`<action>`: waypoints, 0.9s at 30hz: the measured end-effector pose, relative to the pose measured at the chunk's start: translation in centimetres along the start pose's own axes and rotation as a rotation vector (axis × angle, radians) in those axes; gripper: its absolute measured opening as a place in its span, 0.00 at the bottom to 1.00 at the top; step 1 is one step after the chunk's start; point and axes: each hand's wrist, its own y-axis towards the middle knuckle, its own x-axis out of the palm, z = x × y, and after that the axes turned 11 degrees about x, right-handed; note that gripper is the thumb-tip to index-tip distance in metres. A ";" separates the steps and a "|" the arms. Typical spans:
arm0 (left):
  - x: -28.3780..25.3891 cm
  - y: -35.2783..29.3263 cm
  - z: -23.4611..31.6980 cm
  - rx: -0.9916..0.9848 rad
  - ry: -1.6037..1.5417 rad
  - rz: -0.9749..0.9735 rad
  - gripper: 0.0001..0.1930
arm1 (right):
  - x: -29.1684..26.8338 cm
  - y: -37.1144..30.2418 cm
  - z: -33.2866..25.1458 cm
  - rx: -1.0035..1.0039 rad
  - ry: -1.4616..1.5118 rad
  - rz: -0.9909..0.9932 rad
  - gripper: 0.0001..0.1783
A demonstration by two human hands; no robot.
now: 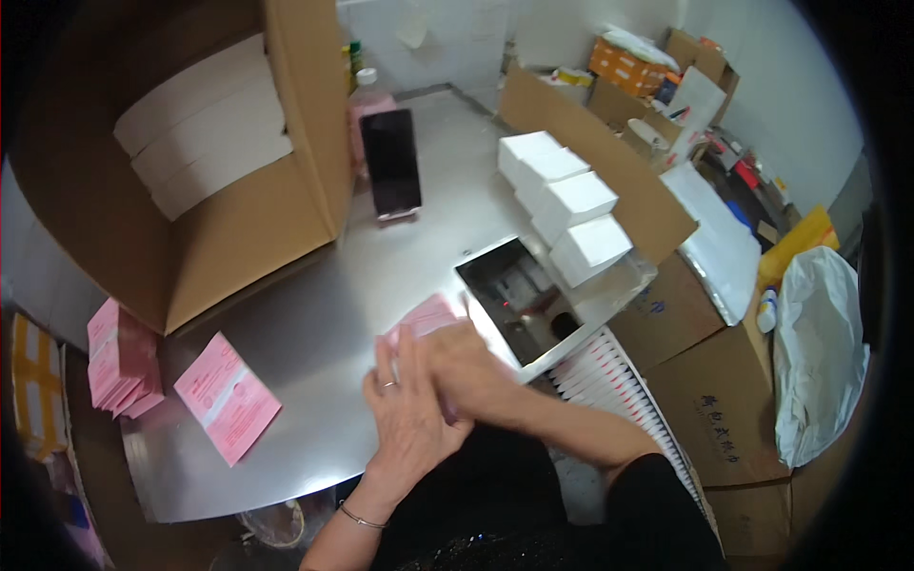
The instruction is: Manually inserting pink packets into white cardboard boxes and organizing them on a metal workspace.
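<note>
Both my hands meet over a pink printed packet [427, 316] at the middle of the metal table [314, 371]. My left hand [407, 404] holds its near left side, fingers fairly straight and a ring on one. Across the packet's right side lies my right hand [468, 366], its fingers curled and partly hidden. Pink shows between the two hands; most of the packet is covered. Left of them, another pink packet with a pale band [228, 395] lies flat. Beyond it, a stack of pink packets [124, 366] sits at the table's left edge.
A large open carton [252, 271] with white blocks inside stands at the far left. A phone [391, 164] leans against a pink bottle [367, 81]. White boxes [581, 205] stand in a row beside a rectangular opening [522, 300]. Cartons [719, 409] and a white plastic bag [819, 352] are at right.
</note>
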 end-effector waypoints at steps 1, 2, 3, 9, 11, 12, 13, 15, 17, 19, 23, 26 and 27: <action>0.4 -0.2 -0.4 -0.121 -0.002 0.038 0.44 | 0.0 0.1 -1.6 -0.085 0.058 0.114 0.12; 0.2 -0.7 -1.3 -0.116 -0.012 0.045 0.44 | -0.4 -0.4 -2.5 -0.167 0.117 0.220 0.09; -0.3 -1.2 -2.4 -0.050 0.045 -0.045 0.41 | -1.4 -1.1 -2.8 -0.226 0.306 0.379 0.07; -1.4 -1.0 -1.7 -0.059 0.297 -0.093 0.30 | -8.0 -1.6 10.8 0.271 -0.121 0.624 0.15; -2.1 -0.2 -0.8 -0.144 0.186 -0.189 0.31 | -7.7 -2.0 14.3 0.324 -0.287 0.743 0.15; -2.3 0.1 -0.3 -0.247 0.086 -0.289 0.31 | -6.8 -2.6 16.3 0.386 -0.268 0.695 0.15; -1.8 0.1 -0.4 -0.257 0.088 -0.282 0.31 | -6.6 -2.2 16.9 0.432 -0.236 0.645 0.15; -0.7 -0.1 -0.8 0.019 0.278 0.005 0.31 | -6.4 -1.9 17.5 0.443 -0.200 0.642 0.11; -0.9 0.2 -1.2 0.085 0.321 -0.002 0.32 | -6.4 -2.1 17.1 0.481 -0.163 0.621 0.09; -0.9 0.0 -1.7 0.156 0.368 0.000 0.32 | -7.1 -1.4 17.1 0.538 -0.185 0.536 0.08; -1.7 -0.2 -1.8 0.093 0.191 -0.090 0.32 | -6.8 -2.0 17.7 0.540 -0.118 0.566 0.07; -1.9 -0.2 -1.6 0.065 0.138 -0.134 0.29 | -6.5 -2.9 18.4 0.522 -0.036 0.580 0.07; -1.7 -0.2 -1.6 0.046 0.105 -0.144 0.28 | -6.4 -3.0 18.4 0.508 -0.018 0.634 0.09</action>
